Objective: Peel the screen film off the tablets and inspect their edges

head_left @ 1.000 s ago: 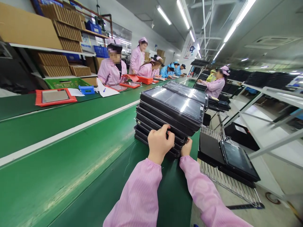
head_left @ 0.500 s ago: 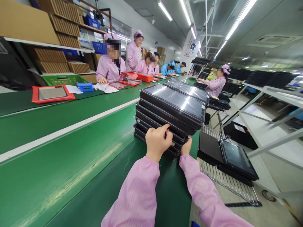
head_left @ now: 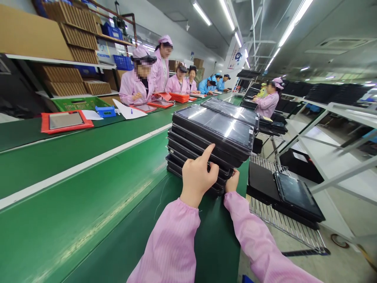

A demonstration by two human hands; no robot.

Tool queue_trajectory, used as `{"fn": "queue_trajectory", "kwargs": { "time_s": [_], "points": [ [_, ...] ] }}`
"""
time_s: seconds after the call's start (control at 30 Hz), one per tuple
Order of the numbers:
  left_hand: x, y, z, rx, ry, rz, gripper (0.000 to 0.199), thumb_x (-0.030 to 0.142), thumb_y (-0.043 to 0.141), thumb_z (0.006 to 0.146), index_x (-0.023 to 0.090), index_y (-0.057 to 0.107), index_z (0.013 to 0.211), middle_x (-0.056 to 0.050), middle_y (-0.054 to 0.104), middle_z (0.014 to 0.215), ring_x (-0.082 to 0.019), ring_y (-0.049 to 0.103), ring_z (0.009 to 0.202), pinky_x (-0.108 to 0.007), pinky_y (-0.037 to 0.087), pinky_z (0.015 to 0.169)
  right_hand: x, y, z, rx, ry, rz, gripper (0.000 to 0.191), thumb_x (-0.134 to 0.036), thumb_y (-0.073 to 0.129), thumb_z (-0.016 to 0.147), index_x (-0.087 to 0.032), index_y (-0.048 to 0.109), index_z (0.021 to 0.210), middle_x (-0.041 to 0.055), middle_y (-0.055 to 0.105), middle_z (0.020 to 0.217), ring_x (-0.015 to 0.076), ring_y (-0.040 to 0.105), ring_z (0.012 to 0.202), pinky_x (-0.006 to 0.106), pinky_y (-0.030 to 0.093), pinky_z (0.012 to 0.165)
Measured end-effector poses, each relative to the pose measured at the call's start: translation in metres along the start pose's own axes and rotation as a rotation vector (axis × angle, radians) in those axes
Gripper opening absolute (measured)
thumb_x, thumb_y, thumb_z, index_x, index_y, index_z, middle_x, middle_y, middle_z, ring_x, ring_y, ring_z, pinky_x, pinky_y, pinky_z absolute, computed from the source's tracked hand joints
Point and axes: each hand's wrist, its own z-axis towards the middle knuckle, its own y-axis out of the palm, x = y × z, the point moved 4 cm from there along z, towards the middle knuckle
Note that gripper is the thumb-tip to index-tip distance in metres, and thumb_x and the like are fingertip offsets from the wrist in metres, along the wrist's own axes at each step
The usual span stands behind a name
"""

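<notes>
Risk of the staggered stack of black-framed display panels (head_left: 212,133) sliding off the green conveyor belt (head_left: 97,184) under uneven pressure: left hand (head_left: 196,177) with index finger raised, right hand (head_left: 232,181) against the near corner, firmness of grip impossible to tell.

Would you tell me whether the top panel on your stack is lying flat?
Yes: the black-framed panel rests screen-up, level on the one below.

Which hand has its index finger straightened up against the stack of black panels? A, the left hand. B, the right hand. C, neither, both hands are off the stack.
A: the left hand extends its index finger up the side of the stack of black panels, while the right hand curls at the stack's corner.
</notes>
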Motion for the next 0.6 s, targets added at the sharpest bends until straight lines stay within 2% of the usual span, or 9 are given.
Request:
{"fn": "queue_trajectory", "kwargs": {
  "time_s": [0.07, 0.13, 0.23, 0.3, 0.37, 0.43, 0.53, 0.6],
  "points": [
    [-0.006, -0.002, 0.002, 0.004, -0.004, -0.016, 0.053, 0.018, 0.049, 0.082, 0.029, 0.059, 0.133, 0.007, 0.055, 0.058, -0.013, 0.052, 0.055, -0.026, 0.042, 0.066, 0.001, 0.0, 0.001, -0.003, -0.002, 0.0, 0.033, -0.034, 0.061, 0.096, -0.016, 0.059, 0.124, 0.0089, 0.063, 0.121, 0.0218, 0.065, 0.102, 0.043, 0.056, 0.087],
    [-0.022, -0.004, 0.004, 0.07, -0.027, -0.022, 0.05, 0.019, 0.048, 0.084, 0.027, 0.06, 0.132, 0.003, 0.059, 0.068, -0.015, 0.057, 0.065, -0.027, 0.045, 0.07, 0.001, 0.001, 0.001, -0.008, -0.005, -0.004, 0.033, -0.034, 0.061, 0.097, -0.016, 0.059, 0.124, 0.0089, 0.063, 0.12, 0.0217, 0.065, 0.102, 0.042, 0.056, 0.086],
    [-0.062, -0.004, -0.001, 0.253, -0.143, 0.034, 0.045, 0.02, 0.048, 0.086, 0.018, 0.061, 0.129, -0.007, 0.063, 0.091, -0.022, 0.059, 0.089, -0.034, 0.049, 0.084, 0.003, 0.002, 0.002, -0.013, -0.006, -0.009, 0.033, -0.034, 0.061, 0.097, -0.016, 0.059, 0.124, 0.009, 0.063, 0.121, 0.0218, 0.065, 0.102, 0.043, 0.056, 0.086],
    [-0.092, 0.002, -0.012, 0.302, -0.258, 0.097, 0.046, 0.021, 0.048, 0.086, 0.013, 0.058, 0.131, -0.013, 0.062, 0.109, -0.028, 0.057, 0.102, -0.041, 0.048, 0.092, 0.003, 0.002, 0.002, -0.016, -0.004, -0.006, 0.034, -0.034, 0.061, 0.097, -0.016, 0.059, 0.125, 0.0091, 0.063, 0.121, 0.0219, 0.065, 0.102, 0.043, 0.056, 0.087],
    [-0.115, 0.014, -0.025, 0.255, -0.35, 0.131, 0.051, 0.024, 0.048, 0.088, 0.008, 0.051, 0.137, -0.019, 0.059, 0.12, -0.032, 0.056, 0.111, -0.046, 0.047, 0.098, 0.003, 0.002, 0.002, -0.016, 0.0, 0.005, 0.034, -0.034, 0.061, 0.097, -0.016, 0.059, 0.125, 0.0091, 0.063, 0.121, 0.0218, 0.065, 0.102, 0.043, 0.056, 0.086],
    [-0.129, 0.028, -0.038, 0.175, -0.403, 0.135, 0.055, 0.027, 0.044, 0.092, 0.005, 0.044, 0.142, -0.023, 0.055, 0.126, -0.034, 0.056, 0.117, -0.049, 0.047, 0.1, 0.001, 0.002, 0.001, -0.012, 0.005, 0.021, 0.034, -0.034, 0.061, 0.097, -0.016, 0.059, 0.125, 0.009, 0.063, 0.121, 0.0217, 0.065, 0.101, 0.042, 0.057, 0.086],
    [-0.13, 0.044, -0.056, 0.082, -0.41, 0.129, 0.06, 0.028, 0.038, 0.096, 0.003, 0.032, 0.15, -0.027, 0.048, 0.14, -0.035, 0.053, 0.127, -0.05, 0.047, 0.102, -0.002, 0.003, 0.001, 0.001, 0.016, 0.043, 0.033, -0.034, 0.061, 0.097, -0.016, 0.059, 0.124, 0.009, 0.063, 0.121, 0.0215, 0.065, 0.101, 0.042, 0.057, 0.086],
    [-0.119, 0.055, -0.072, -0.045, -0.398, 0.183, 0.061, 0.024, 0.041, 0.094, -0.001, 0.031, 0.149, -0.029, 0.046, 0.144, -0.035, 0.049, 0.134, -0.049, 0.044, 0.107, -0.005, 0.004, 0.002, 0.008, 0.026, 0.048, 0.033, -0.034, 0.061, 0.096, -0.016, 0.059, 0.124, 0.009, 0.063, 0.121, 0.0216, 0.065, 0.101, 0.042, 0.057, 0.086]
  ]
}}
